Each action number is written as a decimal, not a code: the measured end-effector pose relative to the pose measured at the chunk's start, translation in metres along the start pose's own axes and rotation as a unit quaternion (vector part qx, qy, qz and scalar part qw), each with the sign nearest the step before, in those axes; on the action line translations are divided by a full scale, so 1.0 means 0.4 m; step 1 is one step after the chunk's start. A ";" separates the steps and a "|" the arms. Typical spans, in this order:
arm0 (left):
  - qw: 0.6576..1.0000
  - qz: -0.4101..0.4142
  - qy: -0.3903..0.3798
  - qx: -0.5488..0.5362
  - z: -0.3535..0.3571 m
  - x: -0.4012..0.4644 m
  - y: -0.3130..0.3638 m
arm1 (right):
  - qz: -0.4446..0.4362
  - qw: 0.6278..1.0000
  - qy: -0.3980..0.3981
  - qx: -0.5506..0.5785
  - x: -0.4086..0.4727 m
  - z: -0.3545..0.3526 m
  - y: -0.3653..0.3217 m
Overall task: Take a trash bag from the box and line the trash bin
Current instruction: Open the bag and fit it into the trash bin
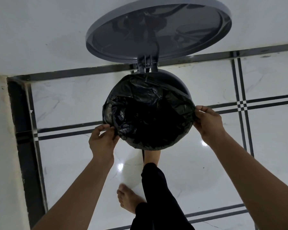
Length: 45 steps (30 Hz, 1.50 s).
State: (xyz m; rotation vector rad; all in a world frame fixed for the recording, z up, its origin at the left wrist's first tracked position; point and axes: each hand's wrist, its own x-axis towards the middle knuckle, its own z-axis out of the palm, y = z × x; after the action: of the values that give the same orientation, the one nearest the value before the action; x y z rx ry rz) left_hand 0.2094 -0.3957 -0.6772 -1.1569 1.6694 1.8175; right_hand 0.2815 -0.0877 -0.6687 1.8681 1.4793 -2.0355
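Observation:
A round grey pedal bin stands on the floor against the wall, seen from above. Its lid is swung up and back. A black trash bag sits inside, its edge folded over most of the rim; the far right rim shows bare. My left hand pinches the bag's edge at the near left of the rim. My right hand grips the bag's edge at the right side. One bare foot reaches under the bin's front, where the pedal is hidden. The box is not in view.
White glossy floor tiles with dark stripe borders surround the bin. A white wall runs behind the lid, and a wall corner with a dark base strip juts out at left. My other bare foot stands behind, beside a black trouser leg.

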 end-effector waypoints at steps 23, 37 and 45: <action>0.982 -0.170 -0.007 -0.081 0.028 0.006 0.034 | 0.153 0.988 0.008 0.023 -0.008 0.001 -0.048; 0.966 -0.248 -0.014 -0.070 0.052 -0.004 0.068 | 0.325 0.942 -0.073 -0.040 0.015 -0.001 -0.092; 0.961 -0.264 -0.036 -0.071 0.072 0.001 0.094 | 0.315 0.949 -0.010 -0.030 -0.006 0.030 -0.075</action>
State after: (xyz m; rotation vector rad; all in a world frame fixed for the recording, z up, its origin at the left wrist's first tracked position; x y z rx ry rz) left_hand 0.1717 -0.3757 -0.6562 -1.4121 1.0638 1.6219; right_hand 0.2558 -0.0799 -0.6506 1.9450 0.7682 -1.6688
